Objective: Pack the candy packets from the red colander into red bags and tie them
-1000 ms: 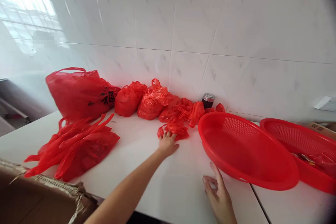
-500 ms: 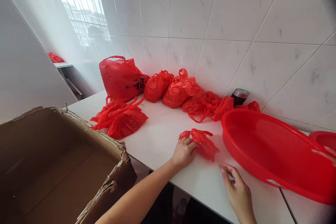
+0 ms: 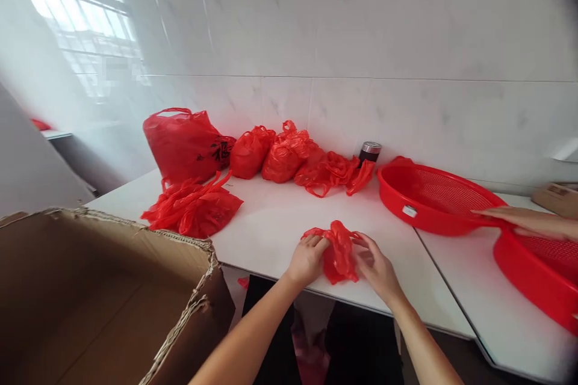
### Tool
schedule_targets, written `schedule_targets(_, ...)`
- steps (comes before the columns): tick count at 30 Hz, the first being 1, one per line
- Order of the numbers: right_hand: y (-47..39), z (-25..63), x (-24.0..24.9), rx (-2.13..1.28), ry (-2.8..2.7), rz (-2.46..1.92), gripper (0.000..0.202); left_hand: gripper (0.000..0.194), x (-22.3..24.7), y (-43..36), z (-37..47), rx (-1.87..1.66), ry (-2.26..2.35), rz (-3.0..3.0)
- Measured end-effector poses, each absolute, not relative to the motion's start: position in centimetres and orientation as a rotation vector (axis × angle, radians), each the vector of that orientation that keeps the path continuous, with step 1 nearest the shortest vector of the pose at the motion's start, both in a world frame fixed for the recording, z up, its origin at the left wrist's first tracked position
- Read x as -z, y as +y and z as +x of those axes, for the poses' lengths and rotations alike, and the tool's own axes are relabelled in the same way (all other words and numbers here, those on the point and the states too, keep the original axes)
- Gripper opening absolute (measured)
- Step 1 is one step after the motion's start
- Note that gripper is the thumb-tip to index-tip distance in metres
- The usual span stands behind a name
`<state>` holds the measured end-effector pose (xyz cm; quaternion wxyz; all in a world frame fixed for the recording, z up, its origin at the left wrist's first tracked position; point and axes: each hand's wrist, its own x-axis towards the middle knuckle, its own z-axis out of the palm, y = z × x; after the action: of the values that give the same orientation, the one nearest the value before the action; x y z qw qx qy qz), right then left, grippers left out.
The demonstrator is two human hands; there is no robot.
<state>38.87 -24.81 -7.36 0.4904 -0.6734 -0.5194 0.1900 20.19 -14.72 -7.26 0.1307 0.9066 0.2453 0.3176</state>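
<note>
A small crumpled red plastic bag [image 3: 339, 252] lies at the front of the white table, between my hands. My left hand [image 3: 307, 260] has its fingers closed on the bag's upper left side. From the right, my right hand [image 3: 374, 264] has its curled fingers at the bag's top right edge, gripping the thin plastic there. What the bag contains, if anything, I cannot make out. Farther left, a heap of red plastic bags [image 3: 194, 207] lies beside the cardboard box.
An open cardboard box [image 3: 217, 289] with ragged edges stands at the left. Filled red bags [image 3: 250, 153] and a dark flask [image 3: 370, 150] line the tiled wall. Another person's hand [image 3: 519, 219] touches the red baskets [image 3: 436, 219] at right. A seam crosses the table [image 3: 271, 228].
My right hand has come up and left to the small bag, which my left hand still holds. The large basket has moved right and back, with the other person's hand on it. The view has shifted.
</note>
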Motion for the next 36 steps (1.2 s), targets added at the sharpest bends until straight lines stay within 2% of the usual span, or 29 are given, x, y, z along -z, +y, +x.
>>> schedule_targets(3, -24.5, 36.9, 7.1, -0.52, -1.29, -1.519, 0.058, 0.044, 7.2, -14.7, 20.2, -0.925, 0.654, 2.583)
schedule_targets(7, -23.9, 34.9, 7.2, -0.505, -1.172, -1.414, 0.029, 0.045, 7.3, -14.2, 20.4, -1.004, 0.7, 2.462)
schedule_targets(9, -24.0, 34.9, 7.3, -0.461, -0.925, -1.349, 0.023, 0.048, 7.3, -14.0, 20.3, -1.077, 0.782, 2.359)
schedule_targets(12, -24.3, 35.8, 7.2, -0.425, -0.636, -1.246, 0.026, 0.051, 7.3, -13.7, 20.0, -1.163, 0.919, 2.164)
schedule_targets(17, -24.2, 38.4, 6.4, -0.592, -0.376, -1.043, 0.028, 0.045, 7.1, -12.9, 19.4, -1.256, 1.099, 1.846)
schedule_targets(22, -23.5, 40.6, 5.2, -0.576, -0.378, -1.057, 0.026, 0.034, 6.2, -11.6, 18.7, -1.28, 1.216, 1.715)
schedule_targets(30, -23.3, 37.9, -0.2, -0.665, -0.677, -0.968, 0.029, 0.062, 1.3, -15.5, 20.5, -1.091, 0.949, 2.098)
schedule_targets(31, -23.5, 37.3, -1.2, -0.712, -0.735, -0.947, 0.033, 0.059, 1.1, -15.5, 21.0, -1.076, 0.908, 2.052)
schedule_targets(34, -23.9, 36.4, -3.6, -0.858, -0.905, -0.862, 0.048, 0.026, 1.3, -14.5, 22.1, -1.017, 0.815, 1.748)
schedule_targets(36, -24.2, 36.5, -4.2, -0.85, -0.965, -0.883, 0.052, 0.024, 1.2, -13.3, 22.1, -0.987, 0.807, 1.602)
